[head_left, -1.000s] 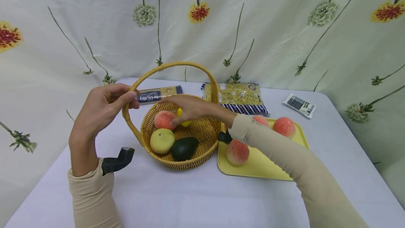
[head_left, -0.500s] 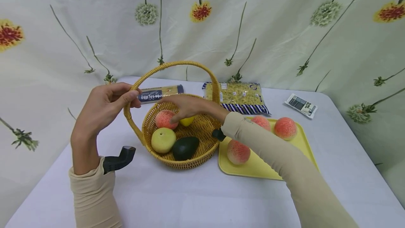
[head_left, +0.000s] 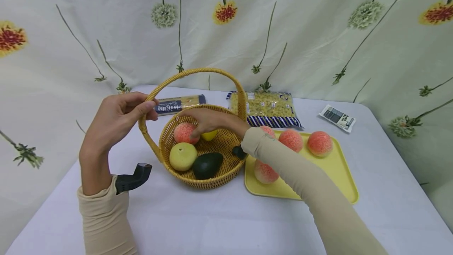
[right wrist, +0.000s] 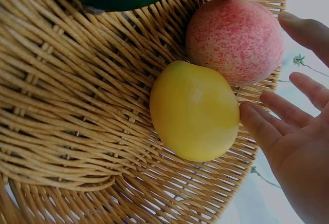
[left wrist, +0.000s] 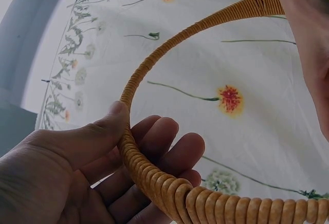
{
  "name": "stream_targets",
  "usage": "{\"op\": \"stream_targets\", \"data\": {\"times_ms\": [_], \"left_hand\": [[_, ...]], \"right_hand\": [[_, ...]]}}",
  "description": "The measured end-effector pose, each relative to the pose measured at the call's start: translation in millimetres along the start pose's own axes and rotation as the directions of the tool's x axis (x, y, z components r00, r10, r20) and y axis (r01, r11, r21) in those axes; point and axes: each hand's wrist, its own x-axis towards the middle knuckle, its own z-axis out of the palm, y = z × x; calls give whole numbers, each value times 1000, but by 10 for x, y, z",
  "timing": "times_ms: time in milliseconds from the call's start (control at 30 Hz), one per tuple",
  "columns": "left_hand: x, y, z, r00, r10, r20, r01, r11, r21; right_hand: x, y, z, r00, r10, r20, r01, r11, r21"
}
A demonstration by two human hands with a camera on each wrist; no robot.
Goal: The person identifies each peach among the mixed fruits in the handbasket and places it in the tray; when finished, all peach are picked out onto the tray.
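Note:
In the head view my left hand holds the left side of the wicker basket's handle; the left wrist view shows thumb and fingers around it. My right hand reaches into the wicker basket over a pink peach. The right wrist view shows its fingers extended, the thumb at the peach's edge and a fingertip beside a yellow lemon-like fruit. Whether they press on either fruit I cannot tell. A pale green round fruit and a dark green avocado lie nearer in the basket.
Right of the basket, a yellow tray bears several peaches, partly hidden by the right sleeve. Behind are a pasta bag, a long blue-labelled pack and a small white packet.
My right forearm has shifted slightly left, uncovering more of the tray, and the right hand has drawn back a little on the peach. My left hand keeps its hold on the handle.

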Motion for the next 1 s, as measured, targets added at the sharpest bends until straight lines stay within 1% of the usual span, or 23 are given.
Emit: {"op": "stream_targets", "data": {"times_ms": [233,400,500,733,867,1000], "left_hand": [[11,-32,-1,1000,-16,3,16,1000,2],[13,-34,-4,1000,-25,5,25,1000,4],[11,-33,-8,1000,-25,10,25,1000,1],[11,-30,-3,1000,-24,13,24,1000,-6],[11,-27,-2,1000,-26,11,26,1000,-5],[9,-20,-2,1000,-23,8,23,1000,-4]], "right_hand": [[67,3,51,1000,16,7,-16,1000,4],[98,-1,104,1000,18,11,-19,999,50],[109,16,138,1000,19,19,-21,997,77],[102,99,200,999,34,24,-35,996,79],[117,113,219,1000,24,21,-26,994,102],[128,111,230,1000,19,22,-21,994,104]]}}
